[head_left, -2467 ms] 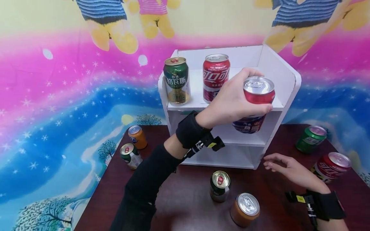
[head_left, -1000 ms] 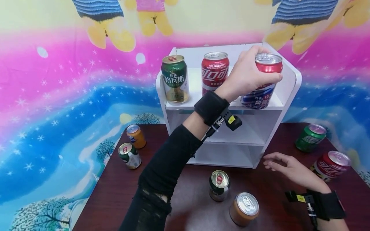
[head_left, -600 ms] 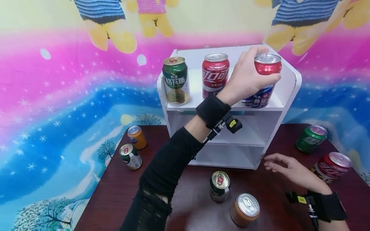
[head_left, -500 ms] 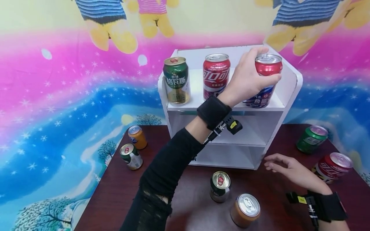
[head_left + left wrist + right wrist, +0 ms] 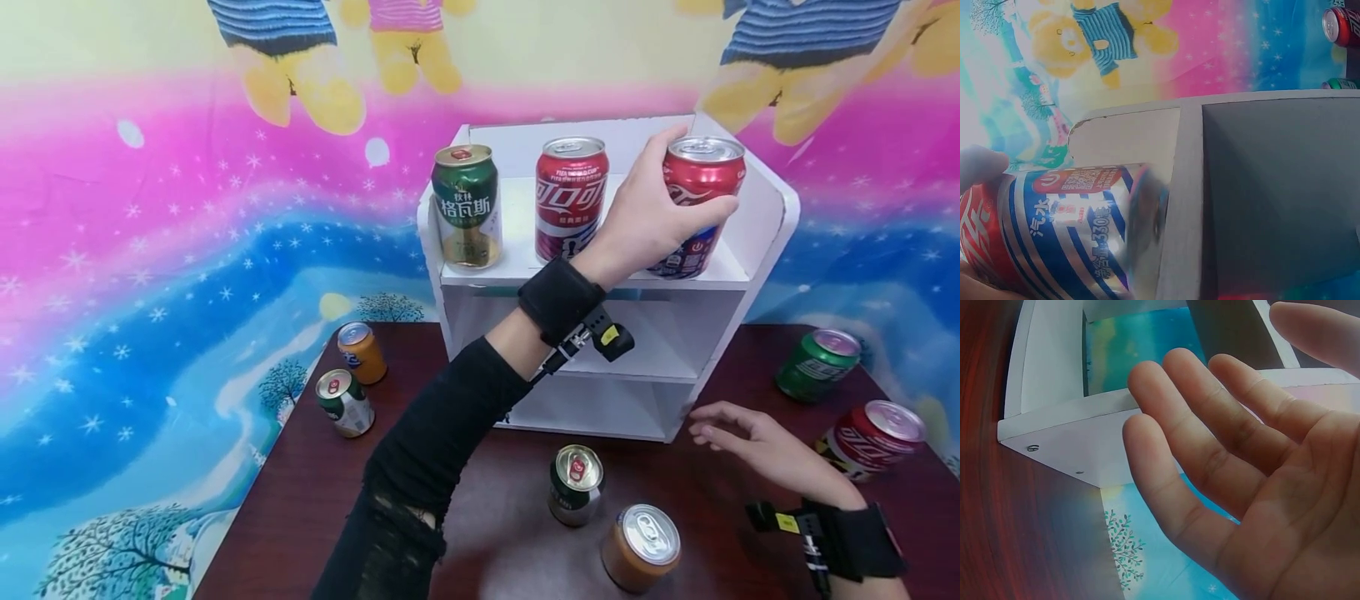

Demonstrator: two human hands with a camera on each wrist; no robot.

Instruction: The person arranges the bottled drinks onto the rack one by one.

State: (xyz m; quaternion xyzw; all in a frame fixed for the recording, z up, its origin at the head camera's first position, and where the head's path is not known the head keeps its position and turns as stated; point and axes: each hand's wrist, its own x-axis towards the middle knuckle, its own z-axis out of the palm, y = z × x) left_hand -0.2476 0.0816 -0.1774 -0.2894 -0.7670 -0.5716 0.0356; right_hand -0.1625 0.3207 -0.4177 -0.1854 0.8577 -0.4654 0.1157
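My left hand (image 5: 645, 217) grips a red-and-blue soda can (image 5: 701, 173) at the right end of the white shelf's (image 5: 592, 408) top tier, thumb in front and fingers behind. In the left wrist view the soda can (image 5: 1072, 231) shows blue stripes, its base right at the shelf board. Left of it on the same tier stand a red cola can (image 5: 572, 196) and a green-and-gold can (image 5: 467, 208). My right hand (image 5: 765, 450), fingers relaxed, holds nothing near the shelf's lower right corner; its palm (image 5: 1310, 519) shows in the right wrist view.
On the dark red table (image 5: 300, 533) stand an orange can (image 5: 362, 358) and a green-white can (image 5: 349, 410) at left. In front are a dark green can (image 5: 576, 496) and an orange-brown can (image 5: 626, 562). A green can (image 5: 813, 371) and a red can (image 5: 858, 446) stand at right.
My left hand has lifted the soda can up and right onto the top tier. Since half a second ago the can has turned, showing more white lettering. The right hand has stayed put.
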